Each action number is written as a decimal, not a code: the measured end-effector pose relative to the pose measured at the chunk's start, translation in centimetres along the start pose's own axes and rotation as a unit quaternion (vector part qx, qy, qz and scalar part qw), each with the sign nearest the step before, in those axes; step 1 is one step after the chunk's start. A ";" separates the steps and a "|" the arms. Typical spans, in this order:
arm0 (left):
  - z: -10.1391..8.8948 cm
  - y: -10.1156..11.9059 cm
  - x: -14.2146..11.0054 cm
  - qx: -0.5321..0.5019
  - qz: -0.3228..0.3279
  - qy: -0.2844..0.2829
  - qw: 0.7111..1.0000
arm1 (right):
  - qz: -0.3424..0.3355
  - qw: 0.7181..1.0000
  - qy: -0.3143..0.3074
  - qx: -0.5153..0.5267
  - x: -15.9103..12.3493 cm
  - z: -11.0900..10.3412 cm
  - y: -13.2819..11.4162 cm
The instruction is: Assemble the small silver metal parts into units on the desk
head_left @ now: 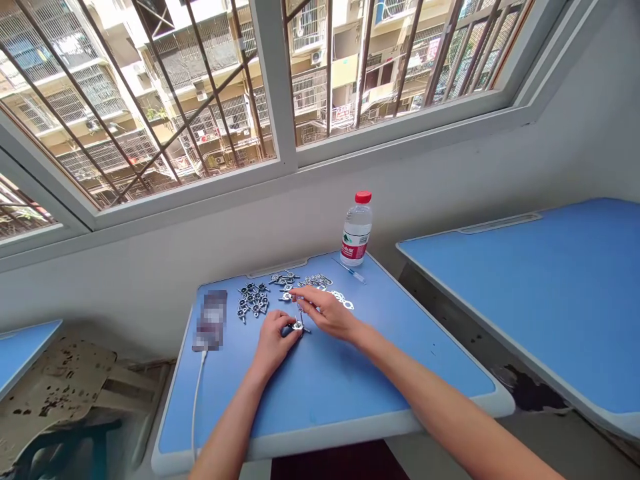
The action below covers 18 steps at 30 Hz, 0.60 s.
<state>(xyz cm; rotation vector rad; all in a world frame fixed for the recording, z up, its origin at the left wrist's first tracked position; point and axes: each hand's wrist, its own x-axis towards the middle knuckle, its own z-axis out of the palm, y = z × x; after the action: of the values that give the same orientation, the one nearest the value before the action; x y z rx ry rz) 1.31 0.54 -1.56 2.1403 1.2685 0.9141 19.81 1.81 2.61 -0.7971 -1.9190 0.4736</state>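
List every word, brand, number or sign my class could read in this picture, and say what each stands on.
No text reads with certainty.
Bottle: white characters on its label's red band, too small and blurred to quote.
Phone: pixelated, nothing legible.
Small metal part in the left hand: no lettering can be made out.
Buildings outside: any signs are too small to read.
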 end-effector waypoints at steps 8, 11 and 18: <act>0.0 0.1 0.0 -0.004 0.002 0.003 1.000 | 0.036 0.998 0.032 0.037 0.0 0.7 -0.1; 0.0 0.2 0.0 -0.007 -0.001 0.002 1.000 | 0.028 0.998 0.039 0.035 0.0 0.8 -0.1; 0.1 0.1 -0.1 -0.014 -0.004 0.004 1.000 | 0.021 0.998 0.035 0.045 -0.2 1.1 -0.3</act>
<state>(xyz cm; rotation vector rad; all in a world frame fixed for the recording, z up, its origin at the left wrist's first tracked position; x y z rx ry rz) 1.45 0.38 -1.56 2.1111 1.2610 0.9325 18.74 1.46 2.19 -0.7865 -1.8065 0.5452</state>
